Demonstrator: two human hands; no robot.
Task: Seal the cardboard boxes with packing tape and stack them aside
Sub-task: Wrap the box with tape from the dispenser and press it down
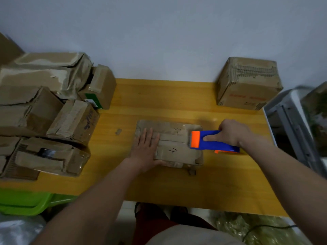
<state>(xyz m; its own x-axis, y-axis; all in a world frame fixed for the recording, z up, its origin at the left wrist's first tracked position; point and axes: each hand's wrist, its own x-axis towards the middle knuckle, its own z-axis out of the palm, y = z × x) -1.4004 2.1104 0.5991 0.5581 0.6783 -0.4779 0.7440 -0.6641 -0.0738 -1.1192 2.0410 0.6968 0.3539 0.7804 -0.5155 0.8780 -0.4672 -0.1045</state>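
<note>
On the yellow tabletop (177, 183), the left hand (145, 152) lies flat on the box (177, 152) while the right hand (231, 133) grips the tape dispenser (208, 142) at its seam's far end (taped boxes (44, 112) piled beyond the left hand, this one apparently unsealed).

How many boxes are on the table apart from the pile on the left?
2. One flat box lies at the table's middle under the left hand, with the tape dispenser in the right hand at its right end. One box stands at the far right corner by the wall.
</note>
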